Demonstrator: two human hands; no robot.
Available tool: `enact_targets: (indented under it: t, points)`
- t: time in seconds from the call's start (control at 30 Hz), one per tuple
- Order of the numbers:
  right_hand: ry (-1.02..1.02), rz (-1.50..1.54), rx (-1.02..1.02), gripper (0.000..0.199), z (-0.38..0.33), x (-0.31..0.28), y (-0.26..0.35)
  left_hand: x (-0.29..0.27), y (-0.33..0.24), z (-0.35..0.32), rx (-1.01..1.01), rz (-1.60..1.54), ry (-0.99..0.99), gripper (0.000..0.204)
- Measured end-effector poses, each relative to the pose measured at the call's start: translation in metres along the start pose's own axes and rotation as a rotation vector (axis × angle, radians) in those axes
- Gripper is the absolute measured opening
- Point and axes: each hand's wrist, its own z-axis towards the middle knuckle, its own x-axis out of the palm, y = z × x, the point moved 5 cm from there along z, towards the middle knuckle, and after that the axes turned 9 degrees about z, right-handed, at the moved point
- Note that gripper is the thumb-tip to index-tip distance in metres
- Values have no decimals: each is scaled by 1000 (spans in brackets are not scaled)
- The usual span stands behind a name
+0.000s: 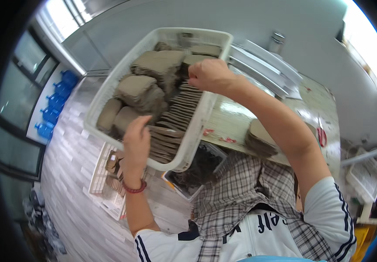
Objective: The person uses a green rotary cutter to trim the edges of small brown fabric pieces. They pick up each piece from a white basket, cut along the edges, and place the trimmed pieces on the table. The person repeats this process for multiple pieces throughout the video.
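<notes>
Right hand [210, 75] is curled by right edge of white plastic basket [204, 112], left hand [136, 142] half-open near flat grey-brown pieces [166, 139]; holding, I cannot tell.

There are five blue water jugs [56, 101], two small pale crates [97, 177], one large white basket [201, 114], flat brown pieces [158, 60] too overlapped to count, one bin [191, 197] of black material [199, 170], at least one brown stack [258, 139] on one tabletop [234, 114], one metal canister [277, 43] and one pair of scissors [322, 137].
</notes>
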Motion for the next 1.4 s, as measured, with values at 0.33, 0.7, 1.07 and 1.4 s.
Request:
enact_targets:
  t: [0.33, 0.7, 1.07, 1.4]
  points:
    - [-955, 198, 275, 14, -309, -68, -128, 41, -145, -88, 289, -316, -131, 27]
    - [-836, -178, 827, 47, -492, 55, -233, 246, -238, -68, 891, 16, 493, 83]
    - [-555, -211, 1020, 68, -501, 91, -304, 333, -278, -72, 626, 404, 369, 83]
    - [-587, 193, 1093, 47, -548, 71, -284, 341, -253, -29, 253, 178, 157, 58]
